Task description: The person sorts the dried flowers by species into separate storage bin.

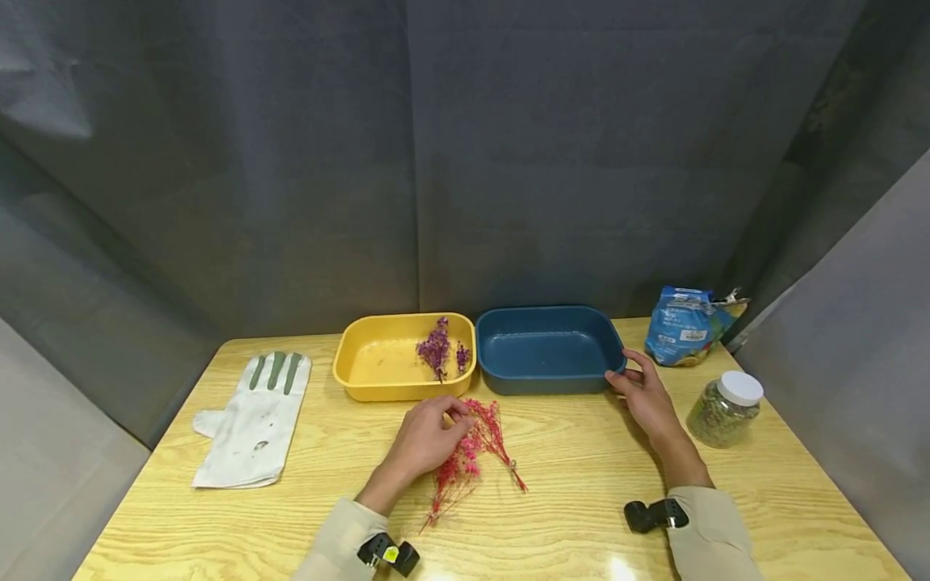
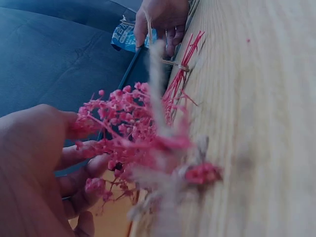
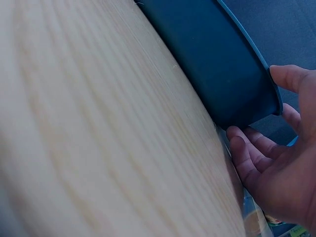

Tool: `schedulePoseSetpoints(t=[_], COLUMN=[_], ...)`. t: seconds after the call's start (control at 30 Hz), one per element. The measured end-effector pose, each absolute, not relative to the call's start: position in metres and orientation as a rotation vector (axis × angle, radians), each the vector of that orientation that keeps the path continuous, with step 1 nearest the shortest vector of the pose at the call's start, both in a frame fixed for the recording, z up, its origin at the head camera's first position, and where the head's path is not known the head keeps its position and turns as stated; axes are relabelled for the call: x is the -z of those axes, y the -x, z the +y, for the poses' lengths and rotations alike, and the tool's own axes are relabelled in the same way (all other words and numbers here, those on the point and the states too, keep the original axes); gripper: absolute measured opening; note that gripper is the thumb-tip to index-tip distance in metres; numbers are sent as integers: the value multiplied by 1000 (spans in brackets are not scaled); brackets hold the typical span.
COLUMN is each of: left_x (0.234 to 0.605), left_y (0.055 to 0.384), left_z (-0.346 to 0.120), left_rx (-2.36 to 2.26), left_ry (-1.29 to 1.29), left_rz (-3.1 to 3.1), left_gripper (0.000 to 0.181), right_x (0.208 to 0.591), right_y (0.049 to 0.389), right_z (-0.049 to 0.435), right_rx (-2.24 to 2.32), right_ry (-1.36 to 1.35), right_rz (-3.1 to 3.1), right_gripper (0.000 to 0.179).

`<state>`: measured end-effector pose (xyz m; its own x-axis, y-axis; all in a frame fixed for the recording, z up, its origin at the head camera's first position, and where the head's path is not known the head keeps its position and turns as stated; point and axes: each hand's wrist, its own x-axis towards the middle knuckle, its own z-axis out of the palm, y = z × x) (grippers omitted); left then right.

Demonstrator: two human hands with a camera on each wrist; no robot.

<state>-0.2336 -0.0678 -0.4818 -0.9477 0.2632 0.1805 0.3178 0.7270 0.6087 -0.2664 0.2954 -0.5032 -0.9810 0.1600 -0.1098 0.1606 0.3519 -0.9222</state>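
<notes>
My left hand (image 1: 430,436) is bent over the heads of a pink dried-flower bunch (image 1: 454,474) on the table. In the left wrist view its thumb and fingers are loosely curled at the pink flower heads (image 2: 123,118), which overlap the fingertips; I cannot tell whether they pinch them. Close beside lies a second pink bunch (image 1: 496,436), its stems tied with twine. At the blue tray (image 1: 541,386), my right hand (image 1: 647,399) holds the front right corner, thumb on the rim and index finger round the end. The remaining fingers of the right hand (image 3: 291,163) curl below the rim.
Left of the blue tray, a yellow tray (image 1: 363,391) holds purple dried flowers (image 1: 434,349). A white glove (image 1: 254,428) with green finger strips lies at the left. To the right stand a blue bag (image 1: 679,327) and a white-lidded jar (image 1: 719,415). Grey curtain (image 1: 407,161) hangs behind.
</notes>
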Motion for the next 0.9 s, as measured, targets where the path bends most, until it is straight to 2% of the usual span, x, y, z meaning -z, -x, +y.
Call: schedulePoseSetpoints(t=[0.47, 0.77, 0.9], left_x=[481, 486, 490], left_y=[199, 180, 174], left_z=[-95, -100, -101], left_rx=[1125, 1086, 1023], left_ry=[374, 317, 328], left_rz=[-2741, -2832, -2869], left_gripper=[31, 36, 33], right_x=[506, 506, 506], right_y=[267, 266, 265], right_z=[295, 294, 294], right_rx=[1755, 1754, 1757], right_ry=[-288, -268, -267], right_rz=[2611, 2626, 2633], right_gripper=[74, 75, 76])
